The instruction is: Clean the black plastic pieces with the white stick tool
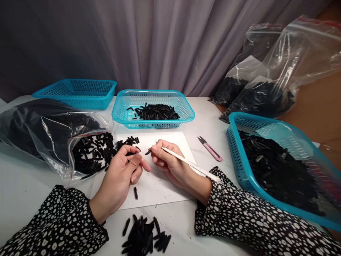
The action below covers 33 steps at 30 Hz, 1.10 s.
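My right hand (173,165) is closed round a slim white pen-like tool (189,163), its shaft lying back across the hand toward the sleeve. A small black strip-shaped piece (148,152) pokes out at the same fingertips. Close by on the left, my left hand (124,174) has thumb and index finger pinched together; whatever they hold, if anything, is hidden. Both hands are over a white sheet (165,193). A single black piece (135,193) lies on the sheet below them, and a heap of similar black pieces (141,234) sits nearer to me.
An open plastic bag (53,131) spills black pieces at left. Blue baskets stand at the back left (106,101), back middle (153,122) and right (237,156); the last two hold black pieces. Pink-handled thread snips (211,149) lie right of the sheet. Zip bags (266,92) stand behind.
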Motion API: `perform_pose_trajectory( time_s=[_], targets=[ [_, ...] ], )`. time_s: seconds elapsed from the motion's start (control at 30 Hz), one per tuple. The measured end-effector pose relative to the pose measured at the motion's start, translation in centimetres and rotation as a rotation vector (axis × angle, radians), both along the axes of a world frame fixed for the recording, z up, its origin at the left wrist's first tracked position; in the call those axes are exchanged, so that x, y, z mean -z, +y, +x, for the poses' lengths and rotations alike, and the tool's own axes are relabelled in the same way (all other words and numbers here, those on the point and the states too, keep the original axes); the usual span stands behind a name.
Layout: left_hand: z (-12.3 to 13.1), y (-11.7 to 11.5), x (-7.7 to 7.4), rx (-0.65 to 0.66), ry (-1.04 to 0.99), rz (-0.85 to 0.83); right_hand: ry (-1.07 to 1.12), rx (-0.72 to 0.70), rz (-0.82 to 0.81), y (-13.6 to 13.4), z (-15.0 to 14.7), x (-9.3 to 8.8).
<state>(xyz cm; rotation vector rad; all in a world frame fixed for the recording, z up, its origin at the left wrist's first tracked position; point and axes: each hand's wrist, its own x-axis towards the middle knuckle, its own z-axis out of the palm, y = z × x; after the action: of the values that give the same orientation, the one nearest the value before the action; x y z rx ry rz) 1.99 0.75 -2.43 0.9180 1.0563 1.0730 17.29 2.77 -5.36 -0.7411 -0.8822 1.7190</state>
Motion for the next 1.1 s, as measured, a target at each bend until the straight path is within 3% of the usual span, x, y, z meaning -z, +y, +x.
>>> perform_pose_trajectory(
  time_s=[0.33,0.7,1.1],
  targets=[
    [-0.42,0.02,-0.44,0.001,-0.138,-0.125,0.029,-0.012,-0.019,0.27,0.03,0.21],
    [-0.35,-0.16,-0.71,0.115,-0.185,-0.080,0.100,-0.053,-0.012,0.41,0.13,0.58],
    [-0.32,-0.25,-0.71,0.143,-0.177,-0.051,0.058,-0.088,-0.004,0.30,0.34,0.39]
  ],
)
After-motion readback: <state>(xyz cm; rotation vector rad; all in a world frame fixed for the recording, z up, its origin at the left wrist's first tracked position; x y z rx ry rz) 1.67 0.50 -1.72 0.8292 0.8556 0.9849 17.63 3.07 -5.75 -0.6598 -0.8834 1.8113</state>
